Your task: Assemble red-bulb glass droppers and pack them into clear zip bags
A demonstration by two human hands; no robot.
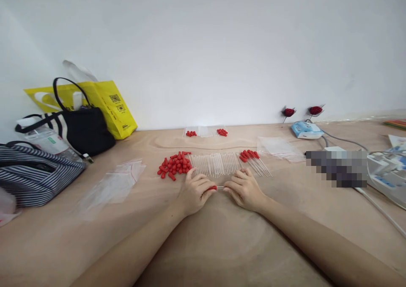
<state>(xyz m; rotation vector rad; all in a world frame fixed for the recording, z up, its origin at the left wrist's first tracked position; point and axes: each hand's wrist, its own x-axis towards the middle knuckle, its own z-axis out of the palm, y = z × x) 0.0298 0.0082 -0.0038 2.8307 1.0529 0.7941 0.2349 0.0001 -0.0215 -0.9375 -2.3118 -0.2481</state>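
Note:
Between thumb and fingers, my left hand (197, 192) pinches a red rubber bulb (213, 188). A thin clear dropper tube (220, 188) runs from the bulb into the closed fingers of my right hand (244, 190). The fingers hide the tube's far end. Just beyond my left hand lies a heap of loose red bulbs (174, 164). A row of bare clear tubes (215, 164) is laid side by side beyond both hands. Right of that row, several droppers (253, 160) have red bulbs on their upper ends.
Clear zip bags lie at left (117, 181) and right (281, 148); a filled bag (206, 131) rests by the wall. Black (85, 128), yellow (119, 109) and striped (41, 175) bags stand left. A tissue pack (306, 130), cables and a power strip (385, 172) are right.

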